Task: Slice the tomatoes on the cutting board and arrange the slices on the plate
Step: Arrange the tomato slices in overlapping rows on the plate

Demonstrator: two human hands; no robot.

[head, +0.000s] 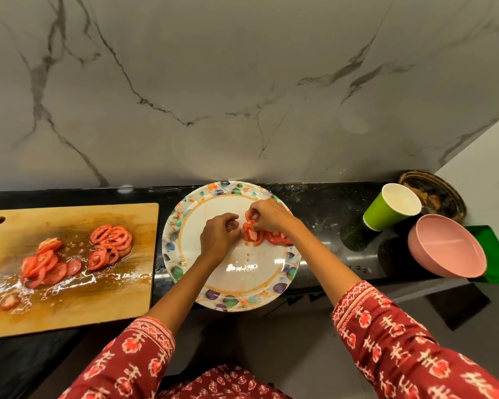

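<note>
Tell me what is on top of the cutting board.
The cutting board carries fanned tomato slices, a lone end piece near its front corner, and pooled juice. No knife shows on it. What lies beneath the piled slices is hidden.

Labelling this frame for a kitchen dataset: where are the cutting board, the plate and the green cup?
cutting board (121,295): head view, bare wood near its front right corner.
plate (242,295): head view, patterned front rim.
green cup (382,214): head view, its outer side wall.
</note>
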